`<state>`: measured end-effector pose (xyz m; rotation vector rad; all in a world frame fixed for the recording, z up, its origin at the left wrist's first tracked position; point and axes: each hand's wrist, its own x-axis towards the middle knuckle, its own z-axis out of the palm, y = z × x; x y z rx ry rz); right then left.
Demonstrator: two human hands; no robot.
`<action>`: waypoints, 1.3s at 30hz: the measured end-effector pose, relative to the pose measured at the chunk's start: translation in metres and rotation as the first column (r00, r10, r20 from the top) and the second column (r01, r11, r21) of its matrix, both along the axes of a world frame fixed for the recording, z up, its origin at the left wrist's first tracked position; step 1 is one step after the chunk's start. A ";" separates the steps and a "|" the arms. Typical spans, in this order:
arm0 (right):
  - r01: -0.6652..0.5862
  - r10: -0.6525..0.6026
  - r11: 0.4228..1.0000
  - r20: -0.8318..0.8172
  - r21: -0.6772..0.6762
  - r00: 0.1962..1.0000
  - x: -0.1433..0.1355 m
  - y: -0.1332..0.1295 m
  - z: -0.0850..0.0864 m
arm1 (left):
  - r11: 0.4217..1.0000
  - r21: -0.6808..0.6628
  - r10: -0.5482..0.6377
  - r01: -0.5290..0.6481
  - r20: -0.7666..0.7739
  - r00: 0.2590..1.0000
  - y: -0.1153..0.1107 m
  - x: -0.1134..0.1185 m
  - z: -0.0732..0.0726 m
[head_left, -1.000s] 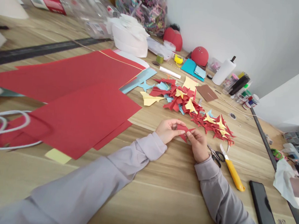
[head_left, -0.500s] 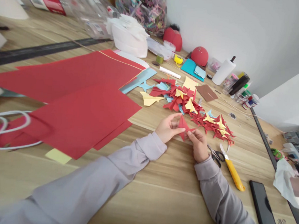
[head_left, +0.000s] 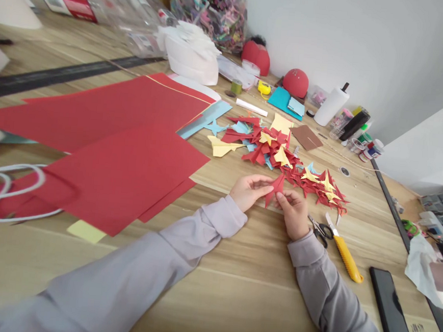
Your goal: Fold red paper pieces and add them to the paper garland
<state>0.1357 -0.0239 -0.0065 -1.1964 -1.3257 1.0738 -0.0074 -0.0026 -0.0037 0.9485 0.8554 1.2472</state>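
Between my two hands is a small folded piece of red paper (head_left: 275,188), pointed at its top and bottom. My left hand (head_left: 248,191) pinches its left side between thumb and fingers. The thumb and fingers of my right hand (head_left: 293,210) are closed on its lower right side. Just beyond lies a heap of small folded paper shapes (head_left: 261,151), mostly red with some yellow and light blue. A yellow paper plane (head_left: 223,146) rests at the heap's left end. Black scissors (head_left: 321,230) and a yellow-handled utility knife (head_left: 347,255) lie right of my right hand.
Large red paper sheets (head_left: 136,174) cover the left of the table, with a white cable (head_left: 31,192) over them. A black phone (head_left: 392,312) lies at the right. White tissues (head_left: 192,56), a white bottle (head_left: 331,107) and small jars (head_left: 372,149) stand along the back.
The folded red paper has turned between my fingers, so its point now leans up and to the right. My left fingers have shifted on it; my right hand has moved slightly left.
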 end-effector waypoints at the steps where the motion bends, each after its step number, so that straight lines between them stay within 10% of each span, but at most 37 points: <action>1: 0.010 -0.010 1.000 -0.003 -0.010 1.000 0.000 0.000 0.001 | 1.000 0.008 0.007 -0.007 -0.013 1.000 0.000 0.000 -0.001; 10: -0.115 0.115 0.993 -0.056 -0.006 0.992 -0.004 -0.003 0.005 | 0.998 0.033 -0.053 0.056 -0.094 0.994 -0.003 0.002 0.000; 16: 0.018 -0.017 1.000 -0.107 0.011 0.994 -0.001 0.000 0.005 | 0.990 0.133 -0.024 0.046 -0.162 0.986 -0.005 0.002 -0.005; 22: -0.001 0.000 1.000 -0.191 -0.005 0.982 0.003 0.002 0.005 | 0.794 0.606 0.226 0.054 -0.376 0.898 -0.009 0.001 -0.009; 30: -0.008 0.003 1.000 -0.279 -0.016 0.960 0.003 0.002 0.003 | 0.673 0.731 0.288 0.113 -0.400 0.870 -0.014 0.002 -0.009; 39: 0.015 -0.024 0.999 -0.261 -0.039 0.965 0.000 -0.001 0.008 | 0.848 0.530 0.213 0.002 -0.346 0.914 -0.015 0.004 -0.003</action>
